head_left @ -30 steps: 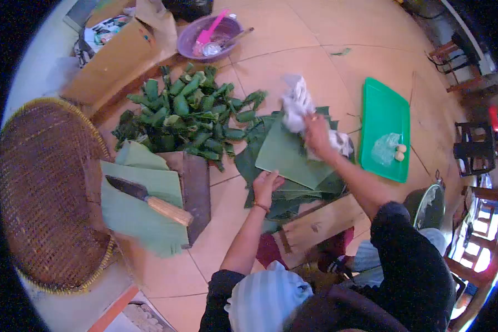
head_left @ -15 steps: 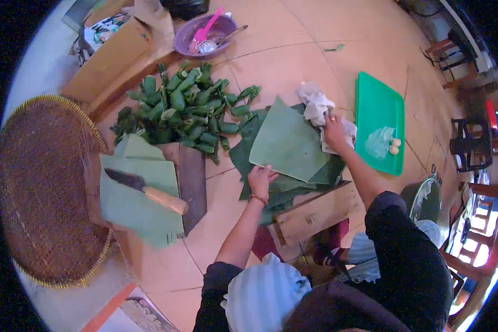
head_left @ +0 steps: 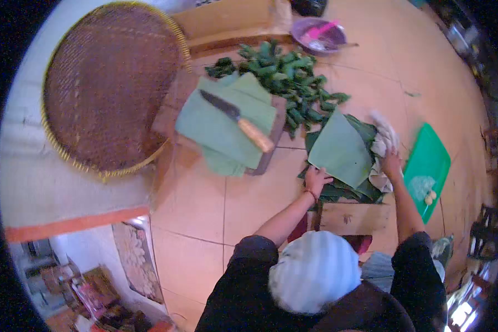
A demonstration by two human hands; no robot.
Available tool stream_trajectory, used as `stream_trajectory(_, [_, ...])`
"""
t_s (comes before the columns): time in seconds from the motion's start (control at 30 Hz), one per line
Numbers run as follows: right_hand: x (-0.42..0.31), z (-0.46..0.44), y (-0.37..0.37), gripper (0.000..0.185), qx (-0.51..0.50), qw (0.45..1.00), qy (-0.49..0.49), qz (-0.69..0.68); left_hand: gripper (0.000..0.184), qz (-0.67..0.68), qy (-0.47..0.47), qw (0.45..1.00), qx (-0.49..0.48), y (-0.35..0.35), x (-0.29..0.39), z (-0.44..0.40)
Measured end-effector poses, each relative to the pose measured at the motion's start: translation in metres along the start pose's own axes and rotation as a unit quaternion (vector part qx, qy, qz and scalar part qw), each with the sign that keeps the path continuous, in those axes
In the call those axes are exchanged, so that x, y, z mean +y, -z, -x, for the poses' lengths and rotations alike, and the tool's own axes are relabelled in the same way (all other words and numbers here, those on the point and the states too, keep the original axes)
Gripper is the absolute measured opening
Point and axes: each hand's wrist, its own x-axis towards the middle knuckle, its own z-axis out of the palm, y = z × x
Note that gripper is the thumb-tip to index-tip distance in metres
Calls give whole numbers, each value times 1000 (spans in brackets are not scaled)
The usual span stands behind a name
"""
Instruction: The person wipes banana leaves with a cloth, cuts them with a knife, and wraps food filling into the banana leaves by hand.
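A cut piece of banana leaf [head_left: 340, 154] lies on top of a stack of darker leaf pieces [head_left: 364, 130] on the floor in front of me. At its near left corner my left hand [head_left: 317, 182] grips the edge, thumb on top. My right hand [head_left: 392, 165] is closed on a crumpled whitish cloth [head_left: 385, 138] at the right side of the stack. Close in front of my legs is a low wooden stool [head_left: 351, 218]. To the left, a knife with a wooden handle [head_left: 253, 134] rests on more leaf pieces [head_left: 210, 122].
Many folded green leaf parcels [head_left: 285, 72] are heaped beyond the stack. A round woven tray [head_left: 113, 88] sits at the left, and a green plastic tray [head_left: 434, 152] at the right holds a plastic bag and small pale items. A purple basin [head_left: 299, 30] stands at the back.
My view has swung to the left, so the floor items appear further right and the woven tray shows whole. My left hand stays at the leaf's corner and my right hand on the cloth.
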Motion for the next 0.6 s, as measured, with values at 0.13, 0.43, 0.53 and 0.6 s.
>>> stream_trajectory(0.13, [-6, -21, -2, 43, 154, 969, 126, -149, 31, -6, 17, 1000, -6, 14, -5, 11])
stream_trajectory(0.43, [-235, 44, 134, 29, 162, 829, 382, -376, 32, -177, -131, 974, 52, 57, 58, 117])
stream_trajectory(0.53, [-298, 44, 154, 44, 120, 843, 412, -323, 24, -197, -219, 945, 142, 62, 144, 159])
stream_trajectory(0.6, [-327, 42, 152, 53, 129, 844, 447, -266, 29, -112, -277, 939, 170, 66, 196, 163])
